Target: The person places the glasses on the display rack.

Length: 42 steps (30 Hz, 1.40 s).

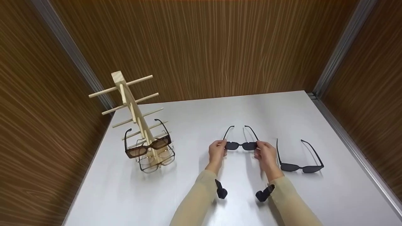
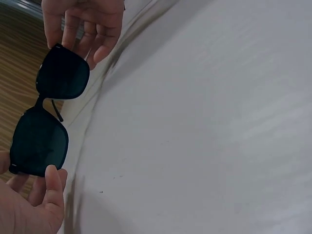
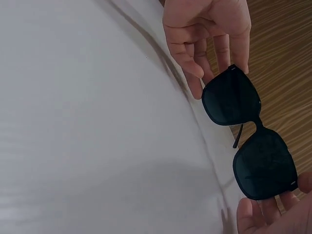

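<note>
Between both hands is a pair of black sunglasses (image 1: 249, 146), its temples unfolded and pointing away from the person. My left hand (image 1: 216, 153) pinches the left end of the frame, and my right hand (image 1: 267, 156) pinches the right end. Both wrist views show the dark lenses up close, as in the left wrist view of these sunglasses (image 2: 62, 73), with a hand at each outer corner. In the right wrist view the same sunglasses (image 3: 265, 163) appear above the tabletop. Most of the temples is hidden behind the lenses there.
A wooden display rack (image 1: 117, 77) with several pegs stands at the left. Brown-tinted sunglasses (image 1: 160, 142) and clear-lens eyeglasses (image 1: 150, 169) hang low on it. A second pair of black sunglasses (image 1: 311, 169) lies on the white table (image 1: 188, 122), right of my right hand. Wood-grain panels (image 1: 201, 50) enclose the table.
</note>
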Each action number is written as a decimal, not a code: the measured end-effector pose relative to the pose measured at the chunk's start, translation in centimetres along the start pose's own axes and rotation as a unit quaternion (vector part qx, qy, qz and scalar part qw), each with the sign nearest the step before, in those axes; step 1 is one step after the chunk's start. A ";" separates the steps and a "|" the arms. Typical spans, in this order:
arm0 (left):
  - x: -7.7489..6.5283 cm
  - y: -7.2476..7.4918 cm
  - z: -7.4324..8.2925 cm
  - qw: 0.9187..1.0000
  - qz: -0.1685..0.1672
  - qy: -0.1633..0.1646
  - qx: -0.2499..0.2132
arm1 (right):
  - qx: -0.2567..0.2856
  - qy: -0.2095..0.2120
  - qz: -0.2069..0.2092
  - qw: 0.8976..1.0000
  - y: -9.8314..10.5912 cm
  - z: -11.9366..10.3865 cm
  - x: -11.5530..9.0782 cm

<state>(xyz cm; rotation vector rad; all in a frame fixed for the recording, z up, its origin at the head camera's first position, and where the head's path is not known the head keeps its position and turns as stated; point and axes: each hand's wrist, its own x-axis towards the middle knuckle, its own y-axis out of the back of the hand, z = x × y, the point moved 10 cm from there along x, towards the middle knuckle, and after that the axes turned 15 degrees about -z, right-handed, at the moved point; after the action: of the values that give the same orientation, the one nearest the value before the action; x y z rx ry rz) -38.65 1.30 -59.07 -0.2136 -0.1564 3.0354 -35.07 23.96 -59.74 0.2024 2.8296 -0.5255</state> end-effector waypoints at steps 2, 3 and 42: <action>-0.2 0.1 0.0 1.000 -0.004 -0.005 -0.003 | 0.000 -0.002 -0.004 1.000 -0.1 0.0 -0.3; -0.3 0.1 0.0 1.000 -0.006 -0.007 -0.005 | -0.002 -0.003 -0.004 1.000 -0.1 0.0 -0.4; -3.9 2.8 1.0 0.999 -0.044 0.003 -0.030 | -0.086 0.026 -0.031 0.995 -2.2 -0.9 -2.9</action>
<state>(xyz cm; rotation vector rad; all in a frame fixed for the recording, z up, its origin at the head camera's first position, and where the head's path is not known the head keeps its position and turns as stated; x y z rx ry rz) -35.25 -1.95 -57.83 -0.2134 -0.2500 2.9448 -32.85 22.02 -57.36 0.0975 2.9203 -0.2905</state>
